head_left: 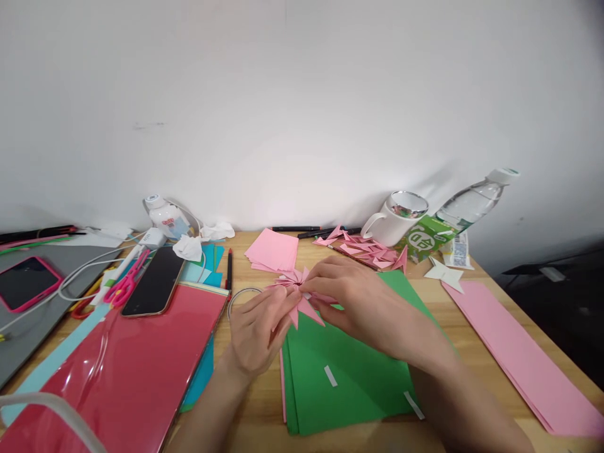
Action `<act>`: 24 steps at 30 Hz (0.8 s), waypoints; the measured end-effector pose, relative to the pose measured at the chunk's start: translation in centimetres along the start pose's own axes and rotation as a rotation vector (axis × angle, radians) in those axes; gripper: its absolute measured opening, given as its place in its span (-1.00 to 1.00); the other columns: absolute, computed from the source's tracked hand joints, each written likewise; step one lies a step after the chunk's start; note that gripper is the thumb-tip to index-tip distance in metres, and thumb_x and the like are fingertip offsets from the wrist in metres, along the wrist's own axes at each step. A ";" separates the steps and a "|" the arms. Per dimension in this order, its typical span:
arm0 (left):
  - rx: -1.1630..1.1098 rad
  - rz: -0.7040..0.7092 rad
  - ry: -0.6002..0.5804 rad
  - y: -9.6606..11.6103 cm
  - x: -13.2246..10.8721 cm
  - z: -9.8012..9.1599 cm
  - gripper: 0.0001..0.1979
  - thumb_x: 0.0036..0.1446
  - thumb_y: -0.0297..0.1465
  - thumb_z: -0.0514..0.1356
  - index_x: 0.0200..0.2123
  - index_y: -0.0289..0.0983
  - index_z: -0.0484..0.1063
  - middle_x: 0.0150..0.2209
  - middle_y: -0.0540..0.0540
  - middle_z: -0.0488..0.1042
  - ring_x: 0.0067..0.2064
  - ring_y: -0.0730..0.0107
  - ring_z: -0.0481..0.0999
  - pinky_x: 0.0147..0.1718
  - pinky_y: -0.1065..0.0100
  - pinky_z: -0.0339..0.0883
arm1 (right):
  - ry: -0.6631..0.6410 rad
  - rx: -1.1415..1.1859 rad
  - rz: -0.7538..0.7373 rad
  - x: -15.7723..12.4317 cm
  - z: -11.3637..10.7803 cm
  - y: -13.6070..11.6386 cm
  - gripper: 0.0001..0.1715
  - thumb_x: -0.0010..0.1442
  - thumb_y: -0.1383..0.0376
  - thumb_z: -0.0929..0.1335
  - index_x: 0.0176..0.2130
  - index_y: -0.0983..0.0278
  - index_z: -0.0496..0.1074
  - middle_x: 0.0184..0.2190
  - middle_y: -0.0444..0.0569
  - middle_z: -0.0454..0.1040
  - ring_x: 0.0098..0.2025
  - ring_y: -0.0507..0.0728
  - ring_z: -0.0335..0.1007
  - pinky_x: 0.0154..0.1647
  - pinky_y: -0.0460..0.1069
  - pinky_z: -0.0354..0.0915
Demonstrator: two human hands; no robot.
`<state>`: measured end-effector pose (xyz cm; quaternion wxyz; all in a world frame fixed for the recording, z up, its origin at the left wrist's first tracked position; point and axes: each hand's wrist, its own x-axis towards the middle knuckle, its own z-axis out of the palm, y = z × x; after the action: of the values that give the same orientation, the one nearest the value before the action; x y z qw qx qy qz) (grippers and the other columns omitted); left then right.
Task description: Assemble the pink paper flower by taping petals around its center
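Between my hands is a pink folded-paper flower [309, 313] with pointed petals spreading round its middle. My left hand [258, 327] grips its near left side, fingers bent around the petals. From the right, my right hand [346, 290] pinches the flower near its centre, and its fingers hide part of the folds. Beneath lies a stack of green paper [353, 371] with two small white strips on top. Just behind the flower sits a stack of pink paper squares [272, 248]. Several folded pink pieces [372, 250] are heaped at the back right.
A white mug [395, 217], green box [427, 238] and tilted water bottle [476, 201] stand at the back right. Pink paper strips [519, 352] lie right. At left are a red folder [141, 358], a phone [155, 281], pink scissors [125, 286] and a white bottle [167, 217].
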<state>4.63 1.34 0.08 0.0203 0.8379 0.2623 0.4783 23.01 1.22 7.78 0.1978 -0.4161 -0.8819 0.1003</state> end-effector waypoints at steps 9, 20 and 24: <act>-0.044 -0.215 0.041 0.0 0.0 0.5 -0.28 0.05 -0.50 0.21 0.22 -0.21 -0.07 -0.32 -0.04 0.59 -0.29 0.38 0.58 -0.27 0.39 0.48 | -0.026 -0.194 0.014 0.5 1.6 0.2 -0.86 0.11 0.44 0.33 -0.48 0.31 0.42 -0.52 -0.02 0.42 -0.41 0.10 0.29 -0.42 -0.03 0.06; -0.120 -0.437 0.018 0.4 0.1 0.8 -0.34 0.00 -0.44 0.26 0.15 -0.17 0.08 -0.34 0.01 0.59 -0.34 0.39 0.59 -0.35 0.42 0.50 | -0.077 -0.205 0.061 0.5 1.0 0.2 -0.73 0.12 0.43 0.31 -0.59 0.31 0.40 -0.60 -0.06 0.41 -0.50 0.06 0.27 -0.51 -0.04 -0.05; -0.155 -0.622 0.060 0.1 0.1 0.8 -0.38 -0.02 -0.41 0.27 0.12 -0.15 0.15 -0.36 0.03 0.59 -0.36 0.38 0.58 -0.35 0.40 0.50 | 0.078 -0.079 0.102 0.3 0.7 0.1 -0.77 0.17 0.43 0.27 -0.47 0.30 0.44 -0.51 -0.03 0.44 -0.42 0.07 0.32 -0.43 -0.05 0.09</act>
<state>5.42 1.47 -0.21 0.2213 0.6992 0.4690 0.4922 22.61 1.54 7.19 0.2100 -0.4715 -0.8545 0.0588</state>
